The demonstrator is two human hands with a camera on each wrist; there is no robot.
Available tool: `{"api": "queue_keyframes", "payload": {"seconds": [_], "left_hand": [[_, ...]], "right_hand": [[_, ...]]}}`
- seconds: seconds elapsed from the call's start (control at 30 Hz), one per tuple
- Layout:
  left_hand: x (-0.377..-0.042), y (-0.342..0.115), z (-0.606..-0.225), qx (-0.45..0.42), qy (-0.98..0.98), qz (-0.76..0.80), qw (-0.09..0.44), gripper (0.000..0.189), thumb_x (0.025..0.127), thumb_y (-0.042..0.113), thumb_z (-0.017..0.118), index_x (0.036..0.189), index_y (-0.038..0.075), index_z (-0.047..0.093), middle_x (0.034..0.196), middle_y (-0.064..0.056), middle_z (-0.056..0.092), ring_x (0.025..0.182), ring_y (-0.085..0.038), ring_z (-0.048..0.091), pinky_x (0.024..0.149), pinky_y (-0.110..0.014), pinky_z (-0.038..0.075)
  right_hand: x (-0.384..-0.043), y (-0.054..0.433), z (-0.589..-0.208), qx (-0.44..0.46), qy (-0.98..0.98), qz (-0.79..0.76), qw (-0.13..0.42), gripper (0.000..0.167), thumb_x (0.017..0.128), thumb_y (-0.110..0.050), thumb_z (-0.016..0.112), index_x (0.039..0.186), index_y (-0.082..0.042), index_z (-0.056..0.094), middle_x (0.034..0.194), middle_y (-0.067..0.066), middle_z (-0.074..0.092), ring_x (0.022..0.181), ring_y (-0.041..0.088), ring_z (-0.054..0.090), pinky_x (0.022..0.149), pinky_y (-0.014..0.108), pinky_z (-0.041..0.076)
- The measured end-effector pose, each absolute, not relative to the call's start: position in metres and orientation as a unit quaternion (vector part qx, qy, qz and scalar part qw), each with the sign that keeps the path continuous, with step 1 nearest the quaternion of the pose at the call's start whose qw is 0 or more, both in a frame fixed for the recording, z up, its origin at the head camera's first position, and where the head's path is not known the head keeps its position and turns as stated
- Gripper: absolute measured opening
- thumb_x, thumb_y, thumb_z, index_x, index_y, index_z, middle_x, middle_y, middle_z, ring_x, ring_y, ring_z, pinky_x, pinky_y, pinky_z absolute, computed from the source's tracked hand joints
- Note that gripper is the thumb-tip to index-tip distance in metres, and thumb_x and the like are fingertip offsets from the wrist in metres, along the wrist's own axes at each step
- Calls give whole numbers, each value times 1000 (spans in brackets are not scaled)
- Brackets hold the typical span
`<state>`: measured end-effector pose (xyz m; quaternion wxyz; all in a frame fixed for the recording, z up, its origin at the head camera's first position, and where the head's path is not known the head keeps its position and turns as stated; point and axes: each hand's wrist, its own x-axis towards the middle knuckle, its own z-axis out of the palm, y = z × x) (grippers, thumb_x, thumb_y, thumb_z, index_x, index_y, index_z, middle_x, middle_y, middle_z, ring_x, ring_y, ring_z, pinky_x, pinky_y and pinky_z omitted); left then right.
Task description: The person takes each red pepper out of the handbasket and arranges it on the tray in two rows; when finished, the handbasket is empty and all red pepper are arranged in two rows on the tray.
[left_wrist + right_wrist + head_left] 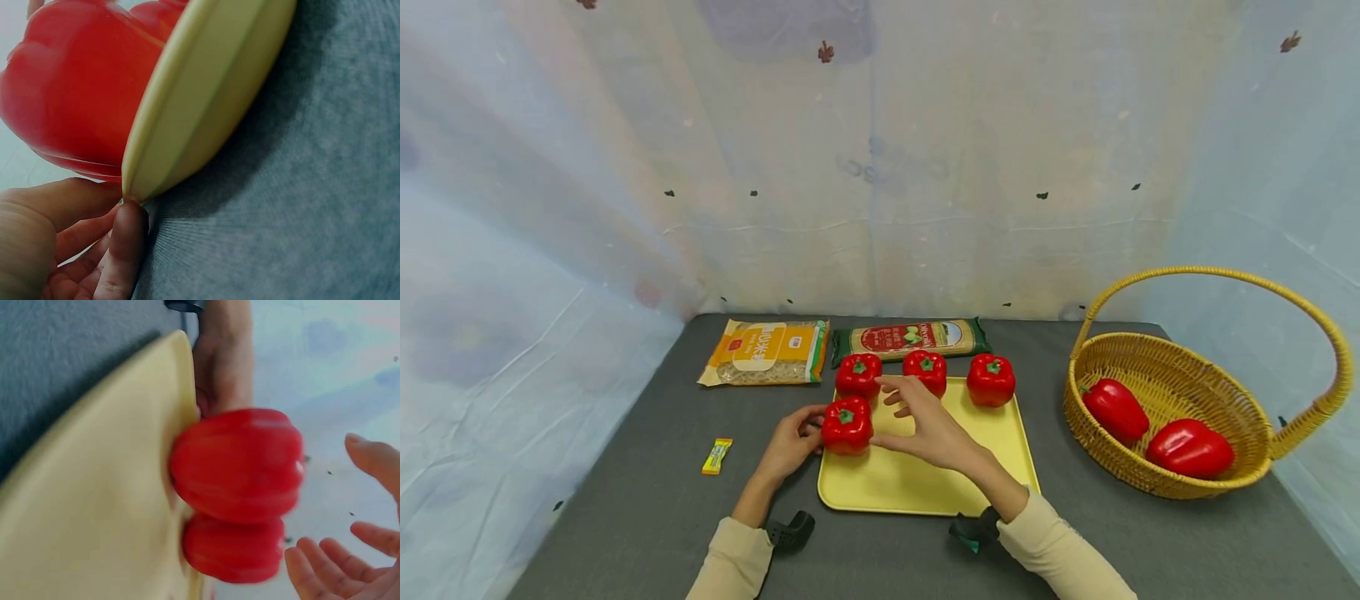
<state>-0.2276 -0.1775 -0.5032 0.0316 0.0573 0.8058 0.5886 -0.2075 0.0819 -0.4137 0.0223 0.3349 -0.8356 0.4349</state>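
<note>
In the head view my left hand [792, 443] is at the left edge of a yellow tray [917, 483]. Its thumb and a finger pinch the tray's rim [200, 106] in the left wrist view. Just beside those fingers a red bell pepper [847, 426] sits upright on the tray. My right hand [931, 427] hovers above the tray, fingers spread and holding nothing, a little to the right of that pepper. Other red bell peppers line the tray's far side: one at the left [858, 376], one in the middle [927, 371], one at the right corner [991, 381].
At the right stands a yellow wicker basket [1247, 392] with a tall handle and two red peppers [1190, 448] inside. A bag of grain [766, 353] and a green-ended package [912, 337] lie along the back. A small yellow packet [717, 457] lies on the grey table, left of the tray.
</note>
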Motion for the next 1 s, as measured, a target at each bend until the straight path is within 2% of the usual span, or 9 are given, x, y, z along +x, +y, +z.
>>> {"api": "queue_keyframes", "payload": {"seconds": [0.2,0.3,0.5,0.67,0.83,1.0], "left_hand": [[-228,-178,-504,63,805,589,32,37,87,0,63,123,0,56,98,-13,59,70,-18,59,58,-29,53],[-227,-177,-504,61,803,593,35,37,87,1,62,123,1,56,98,-13,59,71,-19,59,58,-29,53],[-227,-175,-503,60,802,594,33,37,87,0,62,123,0,56,97,-13,59,71,-19,58,58,-29,53],[-227,-176,-503,60,802,594,31,37,87,-1,62,123,0,56,97,-13,59,70,-19,58,58,-29,53],[-227,-178,-504,60,804,591,30,37,87,1,63,123,0,56,97,-12,59,70,-18,58,57,-29,53],[-227,-178,-504,63,803,593,30,37,87,1,63,123,0,56,97,-12,59,71,-18,58,57,-29,53]], "right_hand": [[-203,111,-399,337,-830,439,71,67,79,-33,75,136,-16,42,125,4,49,107,20,54,86,41,50],[-199,131,-390,330,-830,437,106,66,79,-25,76,135,-13,43,126,7,49,109,23,52,83,42,51],[-179,171,-355,302,-844,396,198,58,72,1,78,124,3,51,113,14,53,99,17,53,78,23,52],[-183,219,-356,266,-854,381,233,58,70,7,77,122,1,53,116,14,52,102,7,50,80,14,49],[-191,268,-359,233,-872,366,226,59,71,4,78,124,-5,55,112,6,51,99,-4,46,80,5,43],[-193,308,-349,215,-905,339,139,50,79,-10,74,125,-7,54,117,2,51,102,-7,46,82,5,39]]}}
